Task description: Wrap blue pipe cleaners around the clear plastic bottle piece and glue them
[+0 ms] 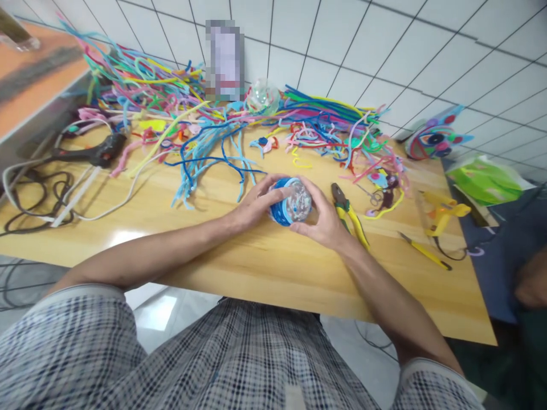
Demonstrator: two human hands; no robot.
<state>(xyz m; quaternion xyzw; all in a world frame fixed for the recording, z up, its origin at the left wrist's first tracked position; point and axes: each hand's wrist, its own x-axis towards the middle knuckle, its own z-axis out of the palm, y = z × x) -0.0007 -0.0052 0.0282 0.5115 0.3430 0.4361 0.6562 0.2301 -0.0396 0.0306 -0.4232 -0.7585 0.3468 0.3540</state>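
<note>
Between my two hands, low over the wooden table, is a round craft piece. Blue and light-blue fuzzy pipe cleaners wrap its side, and the end turned to the right is grey and white speckled. My left hand wraps it from the left, thumb across the top. On the other side my right hand curls round the speckled end with thumb and fingers. Yellow-handled pliers lie just right of my right hand. Light-blue pipe cleaners spread beyond my left hand.
A black glue gun with cords lies at the left. Heaped pipe cleaners and a clear ball line the tiled wall. At the right are a yellow glue gun, a yellow cutter knife and part of another person's arm.
</note>
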